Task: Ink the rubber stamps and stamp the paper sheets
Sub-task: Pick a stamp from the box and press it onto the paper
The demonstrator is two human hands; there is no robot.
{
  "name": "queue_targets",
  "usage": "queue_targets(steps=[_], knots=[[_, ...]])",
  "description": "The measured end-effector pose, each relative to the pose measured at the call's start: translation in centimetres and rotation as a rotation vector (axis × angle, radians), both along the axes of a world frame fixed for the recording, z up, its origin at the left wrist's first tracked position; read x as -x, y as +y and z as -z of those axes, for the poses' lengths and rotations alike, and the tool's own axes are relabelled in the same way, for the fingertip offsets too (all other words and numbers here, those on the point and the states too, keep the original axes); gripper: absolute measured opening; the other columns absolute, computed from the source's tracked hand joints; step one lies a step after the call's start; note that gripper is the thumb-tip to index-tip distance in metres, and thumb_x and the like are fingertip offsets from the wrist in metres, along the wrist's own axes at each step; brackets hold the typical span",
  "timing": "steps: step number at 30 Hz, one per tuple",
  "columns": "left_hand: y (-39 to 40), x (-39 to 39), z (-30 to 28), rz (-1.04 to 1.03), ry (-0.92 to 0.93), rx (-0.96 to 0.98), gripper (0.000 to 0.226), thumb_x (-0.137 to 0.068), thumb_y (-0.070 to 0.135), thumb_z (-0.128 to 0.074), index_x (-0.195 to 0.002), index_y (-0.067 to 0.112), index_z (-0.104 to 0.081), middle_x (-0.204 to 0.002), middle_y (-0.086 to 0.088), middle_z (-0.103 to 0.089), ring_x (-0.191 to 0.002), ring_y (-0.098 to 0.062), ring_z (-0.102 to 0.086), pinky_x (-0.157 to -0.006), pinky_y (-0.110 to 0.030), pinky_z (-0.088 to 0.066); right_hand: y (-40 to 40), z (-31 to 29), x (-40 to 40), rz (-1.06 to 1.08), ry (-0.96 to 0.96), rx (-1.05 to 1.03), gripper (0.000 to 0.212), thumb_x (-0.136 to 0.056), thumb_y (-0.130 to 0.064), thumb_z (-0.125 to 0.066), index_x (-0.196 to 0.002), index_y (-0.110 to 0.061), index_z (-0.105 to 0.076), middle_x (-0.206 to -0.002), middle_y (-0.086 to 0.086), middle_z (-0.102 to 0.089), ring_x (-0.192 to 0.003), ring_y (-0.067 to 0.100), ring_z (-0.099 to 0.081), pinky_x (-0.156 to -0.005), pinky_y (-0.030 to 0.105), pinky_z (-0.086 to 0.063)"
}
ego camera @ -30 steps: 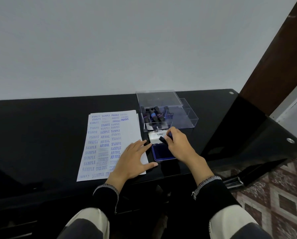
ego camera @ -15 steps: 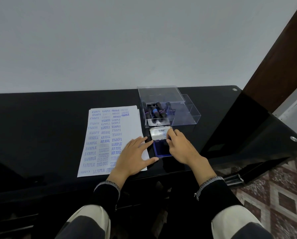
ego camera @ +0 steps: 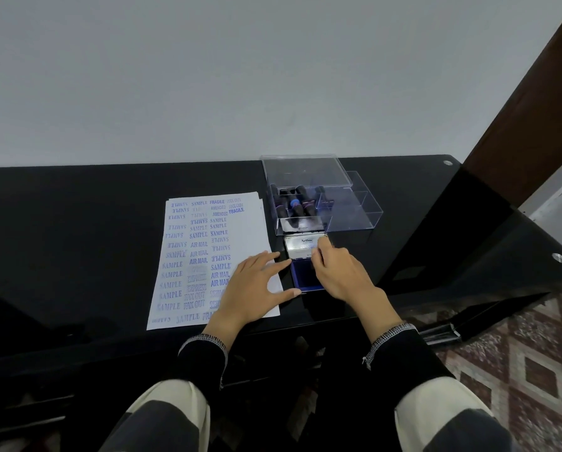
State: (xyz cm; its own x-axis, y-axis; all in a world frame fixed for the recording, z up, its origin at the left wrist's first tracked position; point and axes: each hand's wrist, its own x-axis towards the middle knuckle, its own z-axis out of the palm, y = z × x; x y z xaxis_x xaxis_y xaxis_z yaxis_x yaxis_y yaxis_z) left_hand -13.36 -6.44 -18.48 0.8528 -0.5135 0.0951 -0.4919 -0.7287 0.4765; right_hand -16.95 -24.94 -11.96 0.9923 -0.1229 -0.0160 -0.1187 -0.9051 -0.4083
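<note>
Left hand flat, open, pinning stamped sheet to counter; right hand over ink pad, grip unclear.

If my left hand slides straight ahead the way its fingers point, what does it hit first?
Probably the ink pad: the left hand lies flat on the paper sheet, fingers aimed up and right toward the open pad and its silver lid. Depth is hard to judge.

A glossy black table stands against a plain pale grey wall. A dark brown wooden panel rises at the right. Beneath it, the floor shows a red and cream diamond pattern.
</note>
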Motion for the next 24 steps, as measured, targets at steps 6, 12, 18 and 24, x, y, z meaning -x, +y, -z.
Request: queue_targets(steps=[6,12,18,24], knots=[[0.0,0.1,-0.1,0.003,-0.001,-0.009,0.072,-0.081,0.077,-0.044,-0.144,0.043,-0.036,-0.155,0.015,-0.027,-0.144,-0.008,-0.017,-0.117,-0.031,-0.011,0.7,1.2,0.2,0.062,-0.079,0.061,0.015,-0.103,-0.028,-0.032,-0.091,-0.018,-0.032,-0.076,0.005,-0.054,-0.064,0.026,-0.049,-0.055,0.034,-0.034],[-0.1,0.0,0.1,0.001,0.0,-0.012,0.073,-0.08,0.079,-0.041,-0.145,0.044,-0.034,-0.155,0.015,-0.027,-0.144,-0.008,-0.016,-0.118,-0.032,-0.011,0.8,2.2,0.1,0.085,-0.139,0.12,0.014,-0.103,-0.026,-0.034,-0.091,-0.019,-0.03,-0.072,0.003,-0.055,-0.058,0.022,-0.049,-0.053,0.032,-0.035],[-0.2,-0.1,0.0,-0.014,0.002,0.006,0.072,-0.08,0.077,-0.045,-0.143,0.044,-0.037,-0.154,0.016,-0.029,-0.143,-0.007,-0.017,-0.117,-0.031,-0.01,0.5,1.9,-0.9,0.078,-0.101,0.126,0.013,-0.102,-0.024,-0.035,-0.096,-0.013,-0.04,-0.072,0.003,-0.053,-0.061,0.024,-0.048,-0.055,0.033,-0.033],[-0.2,0.0,0.0,-0.02,-0.015,0.033,0.07,-0.079,0.076,-0.048,-0.141,0.043,-0.041,-0.152,0.017,-0.032,-0.141,-0.005,-0.021,-0.112,-0.023,-0.009,0.7,1.9,-1.2,0.084,-0.115,0.129,0.01,-0.101,-0.02,-0.037,-0.092,-0.016,-0.035,-0.069,0.003,-0.049,-0.06,0.026,-0.046,-0.055,0.033,-0.031]])
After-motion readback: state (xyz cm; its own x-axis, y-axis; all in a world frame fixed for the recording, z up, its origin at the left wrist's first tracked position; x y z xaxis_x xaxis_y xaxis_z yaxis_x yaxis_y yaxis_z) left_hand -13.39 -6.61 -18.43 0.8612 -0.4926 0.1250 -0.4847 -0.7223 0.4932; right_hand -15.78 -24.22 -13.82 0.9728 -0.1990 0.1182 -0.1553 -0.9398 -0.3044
